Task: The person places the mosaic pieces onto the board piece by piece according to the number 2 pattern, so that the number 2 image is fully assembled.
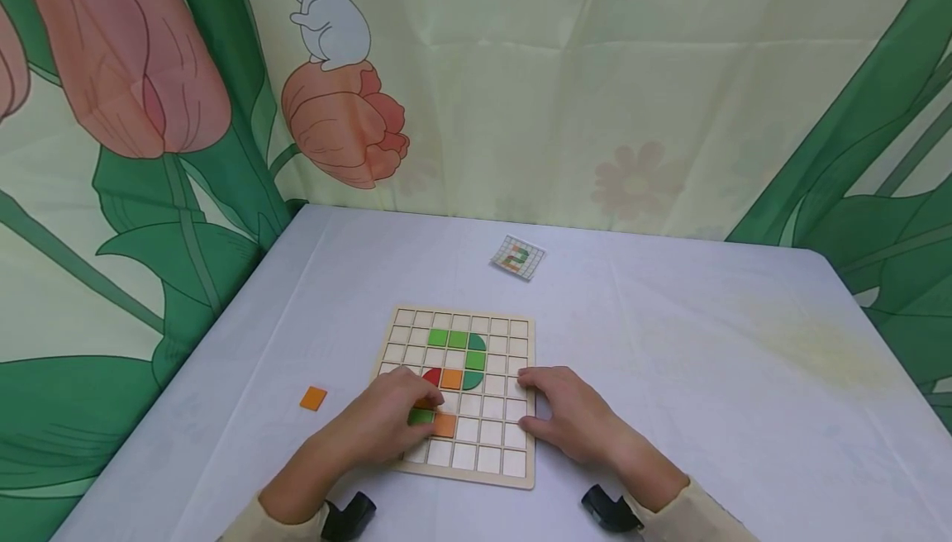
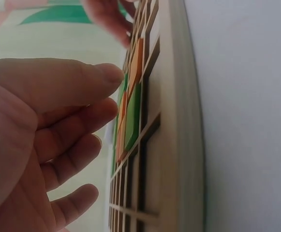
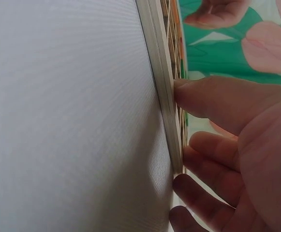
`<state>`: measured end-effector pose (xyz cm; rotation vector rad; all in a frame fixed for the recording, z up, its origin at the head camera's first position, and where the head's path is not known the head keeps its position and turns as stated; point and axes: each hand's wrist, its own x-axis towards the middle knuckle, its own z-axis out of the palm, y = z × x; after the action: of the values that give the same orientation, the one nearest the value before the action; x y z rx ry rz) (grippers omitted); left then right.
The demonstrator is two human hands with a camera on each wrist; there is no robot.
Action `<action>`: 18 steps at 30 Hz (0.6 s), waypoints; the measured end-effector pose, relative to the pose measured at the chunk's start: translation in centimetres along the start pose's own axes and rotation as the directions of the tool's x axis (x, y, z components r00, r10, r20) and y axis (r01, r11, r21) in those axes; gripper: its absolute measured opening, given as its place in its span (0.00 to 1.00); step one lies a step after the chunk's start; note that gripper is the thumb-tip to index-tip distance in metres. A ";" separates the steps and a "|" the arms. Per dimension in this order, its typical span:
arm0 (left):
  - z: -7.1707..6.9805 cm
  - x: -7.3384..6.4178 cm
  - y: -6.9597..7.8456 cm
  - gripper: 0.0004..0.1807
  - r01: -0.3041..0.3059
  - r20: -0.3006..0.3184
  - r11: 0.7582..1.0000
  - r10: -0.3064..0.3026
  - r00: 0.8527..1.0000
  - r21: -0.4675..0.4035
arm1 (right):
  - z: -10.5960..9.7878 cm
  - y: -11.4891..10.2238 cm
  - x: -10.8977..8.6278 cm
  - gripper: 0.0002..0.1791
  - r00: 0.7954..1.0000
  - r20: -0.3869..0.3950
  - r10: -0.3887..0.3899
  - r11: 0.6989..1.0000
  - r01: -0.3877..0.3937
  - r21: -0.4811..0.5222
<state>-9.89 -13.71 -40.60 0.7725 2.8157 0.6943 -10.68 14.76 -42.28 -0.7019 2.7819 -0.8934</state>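
Note:
A wooden grid board (image 1: 497,480) lies on the table with green, orange and red tiles in its cells. Over its lower left part is my left hand (image 1: 387,414), fingers loosely bent and nothing visible between thumb and forefinger. Those fingertips are close to an orange square tile (image 1: 444,425) and a green square tile (image 1: 421,416); whether they touch them I cannot tell. Higher up lie a red quarter-round tile (image 1: 432,376) and another orange tile (image 1: 451,378). My right hand (image 1: 576,414) rests its thumb and fingertips at the board's right edge, fingers relaxed.
One loose orange square (image 1: 313,398) lies on the white cloth left of the board. Behind the board is a small card (image 1: 518,258) with a printed grid pattern. A printed curtain (image 1: 565,112) hangs along the table's far edge.

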 end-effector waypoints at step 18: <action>-1.8 -1.3 -2.1 0.28 0.116 -0.053 0.989 -0.121 0.991 -0.092 | 0.0 -0.1 0.1 0.25 1.000 0.004 0.030 0.999 -0.030 0.013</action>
<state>-10.11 -16.66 -39.99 0.5739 2.8322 0.8282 -10.70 14.65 -42.25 -0.6579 2.7729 -0.9036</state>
